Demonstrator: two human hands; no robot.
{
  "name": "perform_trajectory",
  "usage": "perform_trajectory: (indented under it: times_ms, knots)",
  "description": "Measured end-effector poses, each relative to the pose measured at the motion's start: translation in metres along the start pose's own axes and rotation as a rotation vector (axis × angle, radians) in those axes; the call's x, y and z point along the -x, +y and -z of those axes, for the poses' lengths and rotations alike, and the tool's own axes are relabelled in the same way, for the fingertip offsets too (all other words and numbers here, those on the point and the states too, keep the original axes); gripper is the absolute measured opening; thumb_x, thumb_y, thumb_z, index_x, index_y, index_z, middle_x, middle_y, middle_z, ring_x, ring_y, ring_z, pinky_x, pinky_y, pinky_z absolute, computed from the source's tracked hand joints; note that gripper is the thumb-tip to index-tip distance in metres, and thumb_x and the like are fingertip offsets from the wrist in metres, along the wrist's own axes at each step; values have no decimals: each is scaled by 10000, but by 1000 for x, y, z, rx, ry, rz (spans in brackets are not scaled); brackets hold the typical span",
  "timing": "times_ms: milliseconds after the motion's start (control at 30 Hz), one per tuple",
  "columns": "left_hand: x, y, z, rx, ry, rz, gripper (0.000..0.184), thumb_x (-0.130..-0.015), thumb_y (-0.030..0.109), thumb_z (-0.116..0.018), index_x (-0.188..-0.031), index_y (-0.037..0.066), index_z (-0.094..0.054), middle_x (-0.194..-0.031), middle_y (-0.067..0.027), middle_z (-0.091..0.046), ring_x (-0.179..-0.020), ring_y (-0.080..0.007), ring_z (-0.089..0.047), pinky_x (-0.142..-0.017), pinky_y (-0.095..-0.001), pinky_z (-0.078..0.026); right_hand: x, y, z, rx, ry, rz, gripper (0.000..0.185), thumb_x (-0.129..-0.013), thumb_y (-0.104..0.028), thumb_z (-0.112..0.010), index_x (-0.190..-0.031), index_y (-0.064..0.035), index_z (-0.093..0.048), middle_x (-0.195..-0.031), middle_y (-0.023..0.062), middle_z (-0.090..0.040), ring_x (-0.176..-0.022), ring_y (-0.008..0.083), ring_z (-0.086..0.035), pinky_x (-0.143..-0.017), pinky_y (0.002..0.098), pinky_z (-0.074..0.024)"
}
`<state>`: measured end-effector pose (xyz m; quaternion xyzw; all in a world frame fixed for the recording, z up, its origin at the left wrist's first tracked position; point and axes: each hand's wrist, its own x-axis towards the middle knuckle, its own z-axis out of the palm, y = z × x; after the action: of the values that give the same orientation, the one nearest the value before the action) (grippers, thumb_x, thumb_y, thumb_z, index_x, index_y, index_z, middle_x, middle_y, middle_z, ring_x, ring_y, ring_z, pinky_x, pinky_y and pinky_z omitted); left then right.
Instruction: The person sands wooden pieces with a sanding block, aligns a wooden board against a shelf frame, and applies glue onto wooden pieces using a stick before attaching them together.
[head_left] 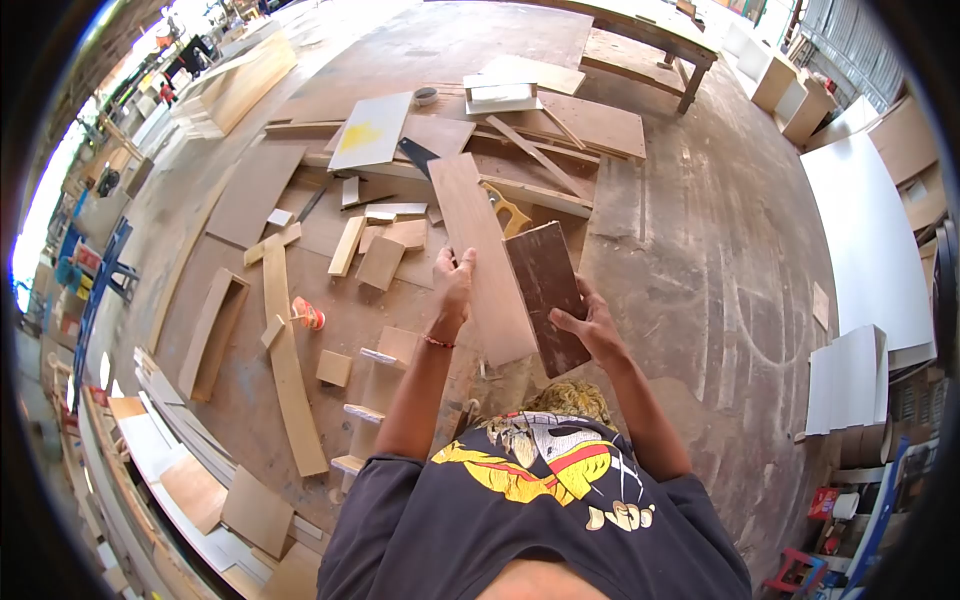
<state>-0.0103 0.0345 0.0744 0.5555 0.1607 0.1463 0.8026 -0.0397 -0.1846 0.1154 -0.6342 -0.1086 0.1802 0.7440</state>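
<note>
"Question for you: which way does the pale board [483,270] lie from the left hand [455,278]?"

"It lies to the right of this hand, which pinches its left edge near the middle of the length. The thumb is on the upper face; the other fingers are partly hidden."

"And the right hand [590,322]?"

"It grips the dark board [545,300] by the right edge, a little below the middle, with the thumb on the dark face. So both boards are between the two hands."

"How do their long axes run?"

"Almost parallel. Both go away from the person's shirt [545,485] and lean to the left at the far end. The pale board is longer and reaches farther out."

"Do they touch?"

"Their long edges are side by side, but I cannot tell exactly whether they touch. Each hand is nearer to its own board."

"What is beyond?"

"A saw with yellow handle [512,215], partly hidden behind the pale board."
</note>
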Motion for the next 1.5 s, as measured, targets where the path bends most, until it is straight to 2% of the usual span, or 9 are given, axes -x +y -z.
perform_trajectory:
  times_ms: [233,367,500,633,833,1033,1100,1233,1500]
  knots:
    - [6,0,-15,-265,-63,-106,174,-904,144,-547,-998,1,-519,-836,-40,-611,-675,-70,-550,-563,-224,-464,-13,39,3,-280,-121,-152,637,-764,-120,-709,-1298,-49,-370,-1106,53,-563,-946,127,-560,-813,281,-468]
    - [14,14,-6,18,-314,88,503,-930,475,-413,-1013,-2,-552,-747,-11,-601,-620,-92,-543,-563,-225,-451,-13,46,0,-422,-142,-156,623,-760,-175,-721,-1276,-43,-396,-1098,51,-571,-951,130,-561,-818,291,-469]
    - [44,12,-16,214,-299,62,697,-900,596,-301,-1219,-13,-417,-995,-77,-573,-894,-136,-562,-806,-276,-456,-13,59,-3,-558,-88,-209,567,-800,-208,-677,-1272,-53,-404,-1093,44,-575,-952,145,-572,-822,315,-485]
    - [82,-12,-15,125,-496,-187,981,-804,693,-392,-1400,-36,-117,-1398,-183,-288,-1291,-243,-310,-1045,-359,-289,-19,81,0,-646,31,-261,528,-828,-251,-645,-1266,-66,-416,-1101,42,-581,-971,161,-578,-829,333,-493]
    - [89,-34,-22,-50,-451,-207,922,-834,322,-635,-1381,-107,-28,-1466,-210,-129,-1352,-244,-169,-1076,-320,-210,-23,94,1,-815,-78,-274,494,-850,-306,-610,-1259,-93,-434,-1128,43,-573,-1004,172,-575,-838,347,-498]
    - [80,-37,-25,-240,-337,-58,562,-902,224,-541,-1311,-100,-330,-1155,-221,-563,-1047,-175,-537,-821,-290,-452,-23,100,-1,-749,8,-288,436,-866,-268,-589,-1235,-83,-446,-1074,68,-596,-912,193,-612,-791,344,-524]
    - [78,-32,-22,-412,-263,-33,446,-914,210,-514,-1238,-86,-432,-905,-248,-634,-818,-210,-633,-684,-317,-473,-24,105,6,-598,33,-304,482,-836,-234,-643,-1246,-78,-443,-1088,36,-585,-977,157,-572,-814,312,-489]
    - [76,-19,-14,-777,-286,3,400,-896,182,-529,-1185,-89,-473,-869,-305,-588,-787,-336,-634,-662,-351,-476,-20,98,34,-354,193,-261,445,-824,-186,-660,-1215,-72,-480,-1041,32,-607,-939,152,-584,-795,291,-481]
    - [83,-11,-20,-1075,-301,-463,273,-761,-27,-479,-1016,-95,-546,-856,-289,-580,-782,-424,-577,-661,-471,-458,7,-21,-5,1067,392,424,621,-742,-254,-715,-1294,-135,-458,-817,133,-661,-658,252,-645,-609,359,-508]
